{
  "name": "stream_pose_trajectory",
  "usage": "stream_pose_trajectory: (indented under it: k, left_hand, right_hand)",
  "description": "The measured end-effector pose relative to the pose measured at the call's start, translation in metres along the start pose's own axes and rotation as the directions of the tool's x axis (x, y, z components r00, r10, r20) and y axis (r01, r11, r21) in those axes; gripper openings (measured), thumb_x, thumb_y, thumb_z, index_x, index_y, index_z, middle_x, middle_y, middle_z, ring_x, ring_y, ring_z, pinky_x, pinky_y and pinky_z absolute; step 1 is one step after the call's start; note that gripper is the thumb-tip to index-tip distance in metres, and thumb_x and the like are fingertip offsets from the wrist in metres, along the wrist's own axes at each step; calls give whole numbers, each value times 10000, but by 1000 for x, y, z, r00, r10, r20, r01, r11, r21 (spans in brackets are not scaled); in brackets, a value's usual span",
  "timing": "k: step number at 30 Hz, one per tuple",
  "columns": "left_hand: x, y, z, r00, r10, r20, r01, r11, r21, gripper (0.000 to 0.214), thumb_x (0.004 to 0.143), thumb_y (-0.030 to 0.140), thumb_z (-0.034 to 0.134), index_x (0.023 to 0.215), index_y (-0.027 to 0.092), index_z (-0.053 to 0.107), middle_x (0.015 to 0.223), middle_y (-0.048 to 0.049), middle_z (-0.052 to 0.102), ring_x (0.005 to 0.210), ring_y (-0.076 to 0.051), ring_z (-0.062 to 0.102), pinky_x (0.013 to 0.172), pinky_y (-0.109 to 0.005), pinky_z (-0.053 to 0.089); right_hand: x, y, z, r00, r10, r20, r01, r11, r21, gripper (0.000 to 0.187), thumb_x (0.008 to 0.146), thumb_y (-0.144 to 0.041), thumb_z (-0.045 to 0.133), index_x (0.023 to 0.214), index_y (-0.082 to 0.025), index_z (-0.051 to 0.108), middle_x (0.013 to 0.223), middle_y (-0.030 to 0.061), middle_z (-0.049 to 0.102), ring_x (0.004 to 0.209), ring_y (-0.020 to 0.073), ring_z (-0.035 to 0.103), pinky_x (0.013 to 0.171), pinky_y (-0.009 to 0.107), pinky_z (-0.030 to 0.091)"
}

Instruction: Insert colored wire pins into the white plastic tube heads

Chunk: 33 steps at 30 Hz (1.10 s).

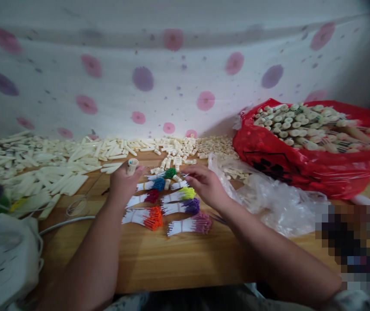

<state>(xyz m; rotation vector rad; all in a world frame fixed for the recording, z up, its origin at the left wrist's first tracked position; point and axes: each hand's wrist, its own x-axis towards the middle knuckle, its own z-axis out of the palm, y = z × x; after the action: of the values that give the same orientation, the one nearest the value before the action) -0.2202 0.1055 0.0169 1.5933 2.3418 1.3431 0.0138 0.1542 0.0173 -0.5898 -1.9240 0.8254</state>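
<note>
My left hand (124, 183) is wrapped round a short cream plastic tube (133, 166), held upright with its open end up. Opposite it, my right hand (207, 185) has thumb and fingers pinched together over the bundles, and what they hold is too small to make out. Between and below the hands lie several banded bundles of thin white sticks with coloured ends: orange (154, 217), pink-purple (200, 223), violet (191, 206), yellow (187, 194), dark red (151, 196), blue (158, 184) and green (169, 173).
Cream tubes (64, 181) are heaped at the left, small slotted cream pieces (181, 149) at the back. A red bag (256, 151) full of assembled sticks stands right, beside a clear plastic bag (275, 203). A white power strip (10, 259) and cable lie front left.
</note>
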Motion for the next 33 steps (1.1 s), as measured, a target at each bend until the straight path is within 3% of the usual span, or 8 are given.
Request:
stream_pose_trajectory:
  k: [2,5,9,13,19,23,29,33]
  left_hand:
    - [12,-14,-8,989,-69,127,75,996,-42,281,743,435,546,817,168,594,699,4,581,644,-152,534,599,-244,410]
    - [17,-26,-13,930,-19,368,34,999,-35,249,706,400,548,760,161,586,669,7,575,623,-152,520,581,-244,393]
    - [16,-37,-19,746,20,666,26,998,-59,178,645,335,567,702,167,587,588,15,567,552,-143,509,545,-240,391]
    - [19,-52,-21,651,-1,759,19,1000,-16,125,575,285,591,634,175,589,535,11,568,506,-146,496,508,-242,369]
    - [23,-64,-9,632,15,775,-56,998,26,125,518,267,639,594,175,598,578,14,593,575,-153,483,560,-245,356]
    - [24,-69,-6,615,12,788,-76,996,44,140,530,270,636,620,172,592,576,22,589,571,-151,485,566,-243,358]
    - [22,-57,-13,673,-16,739,-78,993,93,172,571,303,643,657,160,603,597,2,597,571,-160,505,549,-244,352]
    - [5,-11,-14,781,75,620,-70,997,-33,279,710,410,580,816,158,634,733,-17,637,681,-173,554,632,-258,407]
  right_hand:
    - [19,4,9,955,10,298,55,977,-208,159,815,-168,549,879,-171,694,848,38,675,786,127,604,712,234,451]
    - [43,5,37,801,141,582,206,848,-489,200,809,-152,521,867,-200,706,867,21,701,785,134,617,680,215,424]
    - [55,3,79,732,228,642,279,760,-587,199,796,-223,542,907,-216,708,896,40,713,808,173,636,663,233,434]
    - [50,2,107,716,257,649,328,698,-637,221,800,-287,554,933,-185,698,968,106,700,882,236,644,713,292,476]
    - [43,1,123,748,299,593,309,633,-710,247,816,-300,533,974,-168,669,1017,139,681,898,276,652,712,357,514]
    - [41,-2,115,772,311,554,284,611,-739,243,834,-276,498,971,-154,656,1012,146,677,859,269,659,667,343,516]
    - [24,-5,54,817,257,516,284,599,-749,186,861,-189,448,909,-150,623,919,122,675,806,227,641,664,301,464]
    - [4,-7,8,878,47,476,266,778,-569,103,819,-134,505,797,-161,602,801,48,630,701,132,565,631,222,401]
